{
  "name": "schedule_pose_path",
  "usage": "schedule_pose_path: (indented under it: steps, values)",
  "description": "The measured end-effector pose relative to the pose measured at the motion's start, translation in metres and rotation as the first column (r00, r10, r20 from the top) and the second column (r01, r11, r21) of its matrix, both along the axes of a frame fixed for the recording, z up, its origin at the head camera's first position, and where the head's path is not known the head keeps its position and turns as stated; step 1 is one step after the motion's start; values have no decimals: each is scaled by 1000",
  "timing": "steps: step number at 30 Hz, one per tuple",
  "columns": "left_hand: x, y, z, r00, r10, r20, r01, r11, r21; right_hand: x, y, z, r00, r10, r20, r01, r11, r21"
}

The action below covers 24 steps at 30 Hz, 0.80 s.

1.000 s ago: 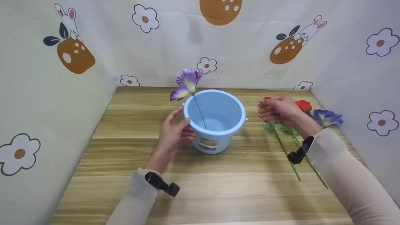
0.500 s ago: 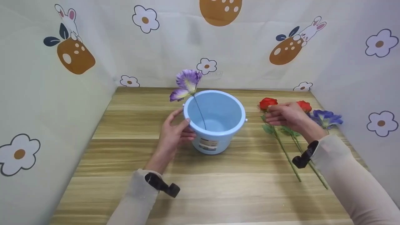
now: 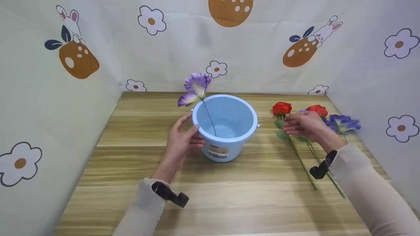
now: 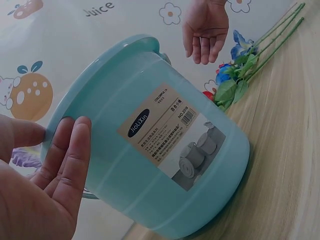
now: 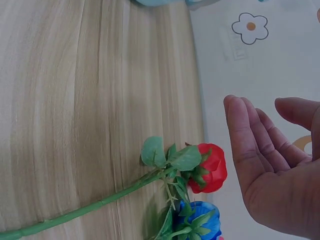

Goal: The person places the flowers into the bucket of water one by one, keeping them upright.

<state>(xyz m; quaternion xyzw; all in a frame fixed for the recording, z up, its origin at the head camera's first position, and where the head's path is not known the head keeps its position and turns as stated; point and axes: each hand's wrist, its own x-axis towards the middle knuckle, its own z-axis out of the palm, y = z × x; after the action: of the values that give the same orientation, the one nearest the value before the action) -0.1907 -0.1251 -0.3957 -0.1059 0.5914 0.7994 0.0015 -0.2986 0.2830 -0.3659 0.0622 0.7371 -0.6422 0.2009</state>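
A light blue plastic bucket (image 3: pixel 226 147) stands upright on the table. My left hand (image 3: pixel 182 139) holds its left side near the rim, the thumb at the rim and the fingers about the outside wall. Inside leans a purple artificial flower (image 3: pixel 197 86) on a thin dark stem, its bloom above the rim. My right hand (image 3: pixel 306 126) hovers over the flowers lying at the right, holding nothing, fingers loosely extended. Closest to it is a red rose (image 3: pixel 282 108) with a green stem. Partly behind the hand lie another red rose (image 3: pixel 317 110) and a blue-purple flower (image 3: pixel 343 123).
Both roses' long stems (image 3: pixel 303 167) run toward the table's front right. Printed cloth walls (image 3: pixel 262 42) enclose the back and sides. A label (image 4: pixel 172 137) is on the bucket's front. A further blue bloom (image 5: pixel 205 220) shows beside the rose in the right wrist view.
My right hand has drawn back toward me and to the right, uncovering the nearer red rose. My left hand, the bucket and the purple flower have stayed in place.
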Motion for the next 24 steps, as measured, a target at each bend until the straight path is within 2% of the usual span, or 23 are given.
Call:
schedule_pose_path:
  steps: [11, 20, 24]
  values:
    - [0, 0, 0, 1000, 0, -1, 0, 1000, 16, 3, 9, -3, 1000, -24, -10, 24, 1000, 19]
    - [0, 0, -1, 1000, -12, -15, 12, 1000, 7, 4, 19, -11, 999, -34, 5, 34, 999, 3]
    - [0, 0, -2, 1000, -9, -5, 9, 1000, -3, 5, 23, -16, 999, -36, 8, 36, 998, 51]
